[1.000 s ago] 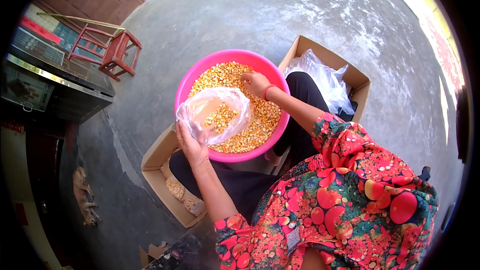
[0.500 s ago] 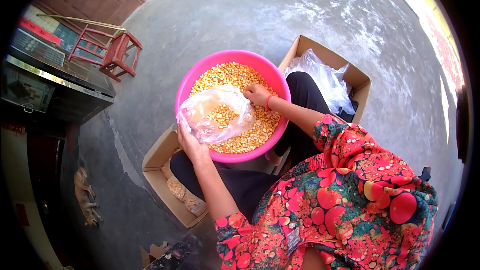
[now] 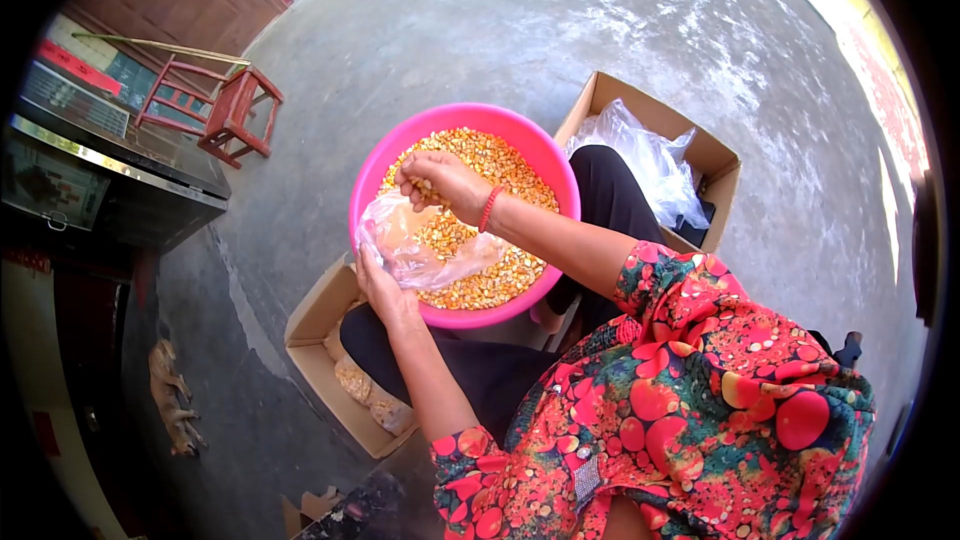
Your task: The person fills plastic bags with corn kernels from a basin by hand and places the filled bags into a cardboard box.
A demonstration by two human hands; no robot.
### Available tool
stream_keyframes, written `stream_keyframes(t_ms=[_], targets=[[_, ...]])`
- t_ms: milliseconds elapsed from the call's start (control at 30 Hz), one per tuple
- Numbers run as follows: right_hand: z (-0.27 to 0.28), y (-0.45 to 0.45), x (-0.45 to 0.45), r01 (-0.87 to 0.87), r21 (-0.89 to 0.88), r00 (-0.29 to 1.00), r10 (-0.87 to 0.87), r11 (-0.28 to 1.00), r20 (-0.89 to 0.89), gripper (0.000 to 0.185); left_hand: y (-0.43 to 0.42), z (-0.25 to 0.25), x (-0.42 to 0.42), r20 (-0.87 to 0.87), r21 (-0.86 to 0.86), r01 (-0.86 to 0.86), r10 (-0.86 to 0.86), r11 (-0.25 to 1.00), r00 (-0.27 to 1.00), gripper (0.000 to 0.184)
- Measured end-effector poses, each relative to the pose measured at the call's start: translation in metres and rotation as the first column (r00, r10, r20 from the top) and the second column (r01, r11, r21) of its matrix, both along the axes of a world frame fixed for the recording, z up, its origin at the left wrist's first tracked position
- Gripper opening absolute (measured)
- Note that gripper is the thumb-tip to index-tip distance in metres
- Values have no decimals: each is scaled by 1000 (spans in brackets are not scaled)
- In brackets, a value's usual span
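Two hands are working over the pink basin (image 3: 462,319), which is sitting in front of me, near my knees. My left hand (image 3: 383,288) is supporting the clear plastic bag (image 3: 425,266), which is lying over the loose corn kernels (image 3: 500,162) on the basin's left side. To do this well, I should be spreading the mouth wide with my left fingers, lowering my right hand (image 3: 448,183) well inside the rim, and only then be loosening my fingers, so that any strays are falling back into the basin.

As for grip, my right fingers are curling inward with little gap, cupping a small load of kernels that is showing beneath them; this hand is hovering by the bag's far edge. My left hand is gripping the near-left edge of the film; how tightly it is pinching, I cannot tell.
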State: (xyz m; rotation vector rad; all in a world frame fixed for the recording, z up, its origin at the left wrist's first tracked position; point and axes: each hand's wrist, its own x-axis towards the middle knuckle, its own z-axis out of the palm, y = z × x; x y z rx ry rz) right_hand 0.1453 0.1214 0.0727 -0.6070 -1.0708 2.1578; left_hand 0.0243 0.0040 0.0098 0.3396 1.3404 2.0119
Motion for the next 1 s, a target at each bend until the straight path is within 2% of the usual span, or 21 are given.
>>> stream_keyframes(t_ms=[33,67,133,167,267,333,400,433,467,533,567,633,667,733,767,900,967,1000], targets=[[-11,-2,-8,-19,26,999,20,999,-39,15,0,-1,-1,0,0,0,0,1000,1000,41],[-23,-2,-12,-59,171,997,66,983,-32,17,-1,-2,-1,2,0,-3,3,1000,1000,41],[-22,-11,-10,-51,308,999,45,950,26,18,-2,-2,-2,5,1,-7,7,1000,1000,41],[-21,-11,-8,-55,308,998,49,950,28,18,-2,-1,-2,0,-11,-19,19,1000,1000,40],[-23,4,5,20,425,980,-102,905,170,16,-2,5,1,-13,-25,-30,30,999,999,37],[-50,27,6,213,478,940,-312,852,138,18,-2,5,1,-22,-26,-26,25,999,999,35],[-70,46,20,161,623,821,-455,766,346,17,-1,2,0,-61,-20,-17,16,1000,998,39],[-81,51,29,85,684,777,-478,724,409,18,0,4,1,-62,-17,-16,15,1000,998,39],[-98,54,36,86,686,777,-479,723,408,18,0,5,1,-46,-29,-22,21,999,999,40],[-133,57,49,-271,859,544,-667,434,509,21,-2,4,2,-30,-45,-28,26,999,999,40],[-144,53,56,-270,858,542,-668,436,510,21,-2,2,2,-40,-35,-23,21,999,999,40],[-148,36,65,-409,830,415,-733,380,539,26,-1,1,1,-51,-28,-17,15,999,999,40],[-149,35,63,-407,830,415,-732,382,541,26,0,0,0,-48,-26,-21,19,999,999,40],[-140,30,62,-548,730,465,-577,409,672,25,-1,-1,0,-45,-29,-21,19,999,999,40],[-151,34,61,-570,744,523,-544,349,656,22,0,-1,0,-42,-33,-20,19,999,999,40],[-167,37,60,-566,740,517,-542,364,663,20,0,2,2,-34,-49,-31,29,998,999,40],[-171,37,61,-572,685,476,-497,451,725,20,-1,-2,0,-37,-39,-23,22,999,999,39],[-167,36,62,-573,684,476,-497,451,726,20,-1,-2,0,-39,-27,-15,14,1000,999,39]])
